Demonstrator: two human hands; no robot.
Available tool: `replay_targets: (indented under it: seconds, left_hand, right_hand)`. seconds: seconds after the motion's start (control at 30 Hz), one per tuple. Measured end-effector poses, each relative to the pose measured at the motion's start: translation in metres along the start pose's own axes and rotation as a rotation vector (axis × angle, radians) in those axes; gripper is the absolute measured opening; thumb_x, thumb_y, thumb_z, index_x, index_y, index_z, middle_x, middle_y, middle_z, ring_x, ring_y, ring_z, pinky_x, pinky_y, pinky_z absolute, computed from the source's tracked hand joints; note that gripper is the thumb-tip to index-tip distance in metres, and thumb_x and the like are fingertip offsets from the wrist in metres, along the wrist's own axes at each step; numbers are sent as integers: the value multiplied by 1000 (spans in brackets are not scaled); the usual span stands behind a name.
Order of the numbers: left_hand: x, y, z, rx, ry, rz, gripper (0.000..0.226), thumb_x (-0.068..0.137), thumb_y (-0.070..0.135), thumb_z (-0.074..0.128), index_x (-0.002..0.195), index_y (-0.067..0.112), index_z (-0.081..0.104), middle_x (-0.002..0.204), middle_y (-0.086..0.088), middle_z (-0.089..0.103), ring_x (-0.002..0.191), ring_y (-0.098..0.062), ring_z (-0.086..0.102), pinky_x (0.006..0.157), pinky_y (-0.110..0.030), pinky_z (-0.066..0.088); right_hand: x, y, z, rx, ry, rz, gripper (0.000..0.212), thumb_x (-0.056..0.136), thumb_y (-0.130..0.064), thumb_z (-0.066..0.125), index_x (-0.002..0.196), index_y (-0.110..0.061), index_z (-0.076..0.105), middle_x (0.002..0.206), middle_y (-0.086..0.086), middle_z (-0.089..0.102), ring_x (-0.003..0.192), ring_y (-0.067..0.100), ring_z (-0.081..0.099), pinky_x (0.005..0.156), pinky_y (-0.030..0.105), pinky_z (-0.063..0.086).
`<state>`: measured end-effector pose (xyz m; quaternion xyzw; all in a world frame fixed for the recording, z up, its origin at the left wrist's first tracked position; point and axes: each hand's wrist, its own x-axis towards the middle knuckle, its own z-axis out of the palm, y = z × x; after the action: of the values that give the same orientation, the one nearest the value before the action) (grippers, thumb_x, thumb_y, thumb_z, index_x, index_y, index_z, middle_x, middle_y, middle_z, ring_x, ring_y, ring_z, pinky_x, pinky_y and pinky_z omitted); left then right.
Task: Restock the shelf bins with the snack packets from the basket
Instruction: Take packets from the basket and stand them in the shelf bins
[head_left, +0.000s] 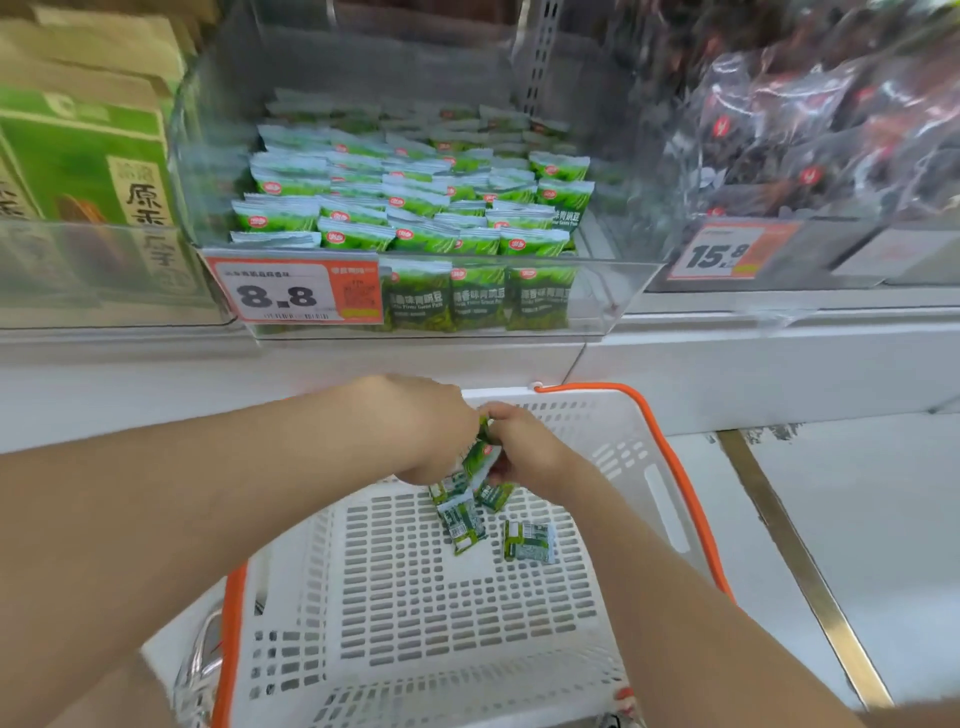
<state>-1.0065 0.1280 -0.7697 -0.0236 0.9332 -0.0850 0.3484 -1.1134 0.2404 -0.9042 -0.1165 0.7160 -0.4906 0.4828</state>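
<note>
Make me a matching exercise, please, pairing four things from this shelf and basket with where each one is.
Things:
1. 8.8 price tag
2. dark red bags
3. lone packet
4. held packet

Places:
A. lying on the basket floor, apart from the others
B. pinched by the right hand
C. on the front of the clear bin of green packets
D. behind the 15.8 tag

Pairs: 1-C, 2-D, 3-A, 4-B

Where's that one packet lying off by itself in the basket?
Head view: the lone packet lies flat on the basket floor, right of a second loose packet and nearer the person than the right hand.
</note>
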Motion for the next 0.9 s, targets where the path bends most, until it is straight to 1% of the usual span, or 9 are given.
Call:
replay_targets:
  seconds: [0.07,0.13,0.27,0.4,0.53,0.63,0.7,0.8,0.9]
  left_hand:
    - [-11,-6,-8,-70,66,-26,11,107,21,51,105,14,60,88,-1,50,77,-22,57,64,-36,46]
    - [-23,-12,-16,-129,121,-20,15,107,21,50,97,17,60,84,0,49,81,-23,59,70,-38,49]
    - [-60,-22,-38,-237,220,-19,28,106,10,49,85,26,59,85,0,43,67,-21,54,53,-33,41]
    - [-83,-38,-40,-399,366,-55,18,90,25,78,93,10,69,69,-7,70,57,-21,71,57,-37,62]
    - [-101,-47,-53,-623,558,-3,25,84,17,81,107,16,72,77,-1,75,56,-10,71,64,-38,63]
    - [-107,-53,-60,-826,670,23,22,89,15,77,106,26,70,71,2,76,64,-9,73,72,-36,63]
    - [-111,-56,-61,-1059,678,47,10,95,7,68,93,15,74,73,-7,77,74,-20,78,77,-39,66]
    - [-115,-54,-64,-1346,654,27,20,101,5,62,88,2,77,84,-10,80,80,-21,79,76,-37,66]
    - [-117,-48,-70,-1480,621,5,16,102,5,61,97,-1,75,90,-15,80,79,-21,80,62,-27,64]
  right_hand:
    - [-20,-22,7,212,-149,5,31,100,-11,35,116,-10,61,94,15,61,67,26,55,59,34,49]
    - [-40,-40,10,286,-258,-41,28,95,-24,52,115,-8,62,101,16,61,81,28,56,68,38,52]
    - [-84,-81,14,84,-325,-243,32,96,-19,71,116,2,59,97,27,69,78,32,58,65,37,48]
    - [-132,-129,16,-424,-212,-277,34,97,-28,74,110,-1,58,101,14,78,67,27,67,64,35,51]
    - [-164,-162,22,-694,49,-583,25,82,-29,88,98,-13,76,92,-4,75,62,25,73,60,39,59]
    - [-174,-173,23,-531,305,-662,43,70,-25,97,106,-20,73,98,-6,71,57,17,70,60,34,60]
    - [-174,-174,21,-320,412,-655,49,68,-26,98,108,-21,70,94,1,76,68,17,72,70,35,59]
    - [-171,-172,16,-101,433,-667,34,78,-23,92,105,-18,73,90,-2,80,84,14,76,84,35,61]
    - [-167,-170,12,-54,379,-710,26,84,-19,87,106,-12,77,98,0,81,98,22,77,96,47,59]
